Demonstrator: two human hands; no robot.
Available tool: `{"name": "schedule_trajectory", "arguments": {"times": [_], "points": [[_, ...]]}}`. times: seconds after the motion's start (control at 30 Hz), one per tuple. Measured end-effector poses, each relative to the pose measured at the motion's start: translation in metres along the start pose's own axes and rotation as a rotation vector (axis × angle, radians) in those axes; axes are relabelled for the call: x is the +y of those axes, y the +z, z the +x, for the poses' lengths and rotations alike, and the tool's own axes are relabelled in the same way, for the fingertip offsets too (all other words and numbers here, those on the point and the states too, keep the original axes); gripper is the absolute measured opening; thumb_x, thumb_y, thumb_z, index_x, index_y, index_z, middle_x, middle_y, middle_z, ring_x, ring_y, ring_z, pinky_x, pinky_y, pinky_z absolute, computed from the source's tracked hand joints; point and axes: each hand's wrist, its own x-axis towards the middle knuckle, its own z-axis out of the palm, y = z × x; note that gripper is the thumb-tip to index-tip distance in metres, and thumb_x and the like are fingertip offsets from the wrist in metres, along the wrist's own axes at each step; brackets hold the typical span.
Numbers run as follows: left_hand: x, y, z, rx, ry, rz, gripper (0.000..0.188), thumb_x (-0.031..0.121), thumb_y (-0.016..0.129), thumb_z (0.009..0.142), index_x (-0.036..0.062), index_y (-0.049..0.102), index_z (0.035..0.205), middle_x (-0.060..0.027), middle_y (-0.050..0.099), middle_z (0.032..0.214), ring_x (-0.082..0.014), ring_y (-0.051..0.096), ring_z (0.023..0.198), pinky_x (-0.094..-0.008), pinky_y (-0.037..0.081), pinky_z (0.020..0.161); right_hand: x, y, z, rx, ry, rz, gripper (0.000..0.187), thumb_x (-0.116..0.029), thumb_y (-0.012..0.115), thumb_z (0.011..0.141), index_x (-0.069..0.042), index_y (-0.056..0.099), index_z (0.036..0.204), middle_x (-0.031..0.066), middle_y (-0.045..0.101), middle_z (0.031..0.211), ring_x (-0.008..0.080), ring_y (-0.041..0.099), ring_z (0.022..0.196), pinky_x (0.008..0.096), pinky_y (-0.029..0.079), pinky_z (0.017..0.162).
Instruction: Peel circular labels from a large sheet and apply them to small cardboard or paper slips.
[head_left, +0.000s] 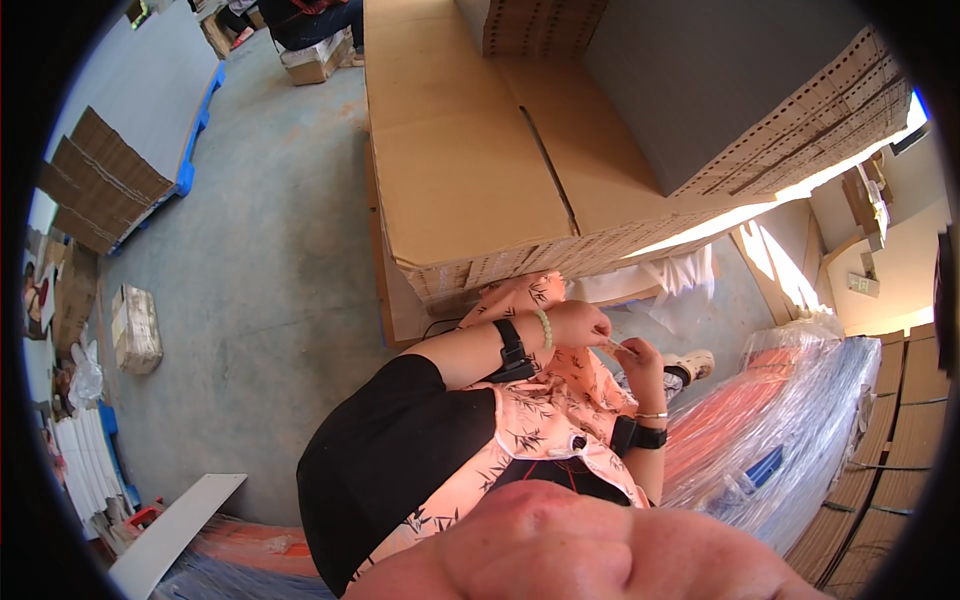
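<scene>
My left hand (578,325), with a pale beaded bracelet and a black strap on the forearm, is closed in a pinch. Close beside it, my right hand (641,361) is also pinched, a thin bracelet and another black strap below it. A small pale strip (616,345) runs between the fingertips of both; its exact kind is too small to tell. Both hands are in front of my lap, over a pink leaf-patterned garment (535,415). Just beyond them rises a large stack of flat cardboard (470,130).
Grey cardboard sheets (720,90) stand on the stack. Film-wrapped orange and clear bundles (765,420) lie to my right, beside strapped cardboard (890,440). At left are a taped box (136,328) and a loaded blue pallet (187,175). Another person (320,25) sits at the far end.
</scene>
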Motion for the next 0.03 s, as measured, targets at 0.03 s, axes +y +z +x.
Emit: {"name": "schedule_trajectory", "arguments": {"times": [0.03], "points": [[0.0010,-0.0003,0.0006,-0.001,-0.006,0.006,0.026,0.030,0.068,0.085,0.0068,0.072,0.095,-0.0124,0.070,0.089,-0.0277,0.068,0.083,-0.0372,0.052,0.075,-0.0023,-0.0009,-0.0003,0.000,0.016,0.003,0.012,-0.007,0.071,0.078,-0.001,0.067,0.087,0.0151,0.064,0.080,0.0255,0.063,0.070,0.0348,0.049,0.064]]}}
